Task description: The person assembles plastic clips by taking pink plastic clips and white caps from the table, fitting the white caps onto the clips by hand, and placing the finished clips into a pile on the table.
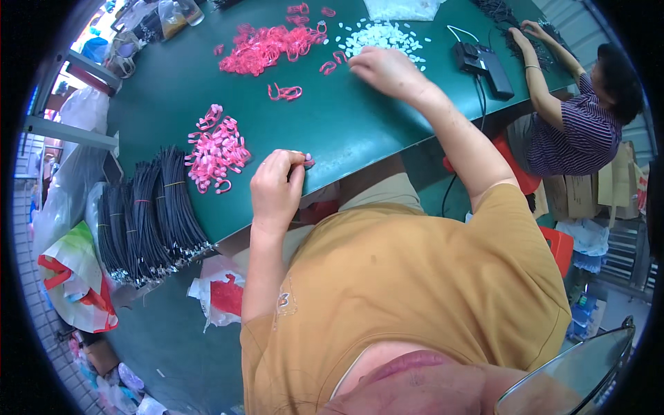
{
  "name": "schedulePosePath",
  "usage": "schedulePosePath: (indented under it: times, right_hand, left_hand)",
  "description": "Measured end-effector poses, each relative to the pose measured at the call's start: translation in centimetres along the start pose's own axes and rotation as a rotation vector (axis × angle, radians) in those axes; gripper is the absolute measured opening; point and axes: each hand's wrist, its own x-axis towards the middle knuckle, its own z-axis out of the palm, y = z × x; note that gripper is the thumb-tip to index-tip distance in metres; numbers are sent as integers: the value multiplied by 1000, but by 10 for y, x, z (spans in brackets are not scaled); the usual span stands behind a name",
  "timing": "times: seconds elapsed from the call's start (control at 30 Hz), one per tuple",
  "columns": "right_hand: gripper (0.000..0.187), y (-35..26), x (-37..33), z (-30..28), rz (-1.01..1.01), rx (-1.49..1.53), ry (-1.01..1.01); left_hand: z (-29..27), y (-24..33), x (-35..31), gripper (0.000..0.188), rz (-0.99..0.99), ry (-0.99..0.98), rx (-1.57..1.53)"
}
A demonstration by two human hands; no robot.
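Note:
My left hand (277,183) is closed in a pinch at the table's near edge. Its fingertips hold a small reddish-pink piece (309,162), mostly hidden by the fingers. Further right, my right hand (391,72) is at the near side of a scattered pile of small white pieces (380,36). Its fingers point down and are drawn together; what they hold, if anything, is hidden. Close to its fingertips lie a few loose pink-red plastic loops (328,68). A larger heap of red loops (266,50) is to the left. Nearer my left hand is a pile of pink loops with pale parts (218,152).
Bundles of black cords (145,214) with metal ends lie over the green table's (332,117) left edge. A black box with a cable (484,68) sits to the right. Beyond it, a co-worker in a striped shirt (574,135) handles dark cords. A clear bag (403,8) is at the back.

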Motion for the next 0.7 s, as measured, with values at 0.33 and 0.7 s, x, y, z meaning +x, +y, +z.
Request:
schedulePosePath:
  times: [0.33, 0.7]
  right_hand:
    - [29, 27, 28, 17, 87, -172, 54]
    - [30, 30, 23, 20, 102, -78, 75]
  left_hand:
    - [0, 0, 2, 13, -19, -5, -16]
    - [-1, -1, 1, 11, -31, -19, -37]
